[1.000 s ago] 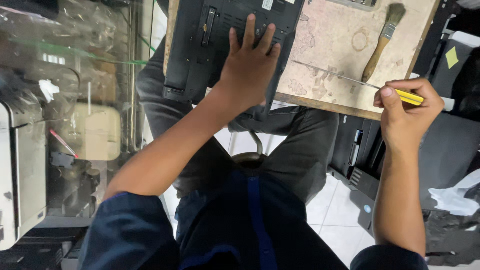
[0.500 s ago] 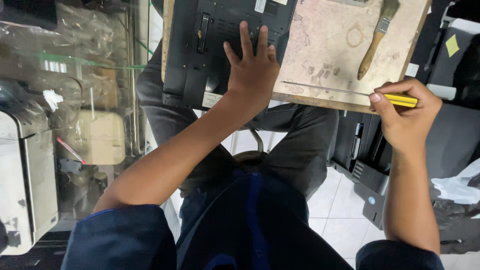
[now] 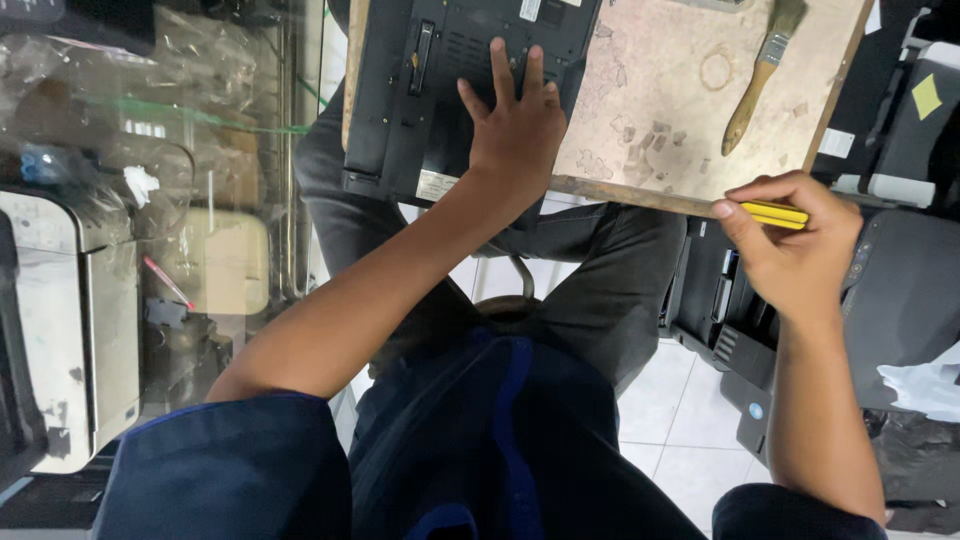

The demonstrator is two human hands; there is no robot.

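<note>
My left hand (image 3: 515,125) lies flat, fingers spread, on the underside of a black flat device (image 3: 420,90) that rests on a worn wooden board (image 3: 660,110). My right hand (image 3: 790,245) hovers just off the board's near right edge, closed around a yellow-handled tool (image 3: 775,214) whose tip is hidden by the fingers. A paintbrush (image 3: 760,75) with a wooden handle lies on the board's right part, apart from both hands.
A glass cabinet (image 3: 200,150) with clutter behind it stands at the left, beside a white machine (image 3: 70,330). Black printers (image 3: 900,290) sit on the floor at the right. My legs and a stool are under the board, on white floor tiles (image 3: 690,420).
The view has shifted slightly; my right hand with the yellow tool has dropped a little lower and off the board's edge. My left hand stays flat on the black device.
</note>
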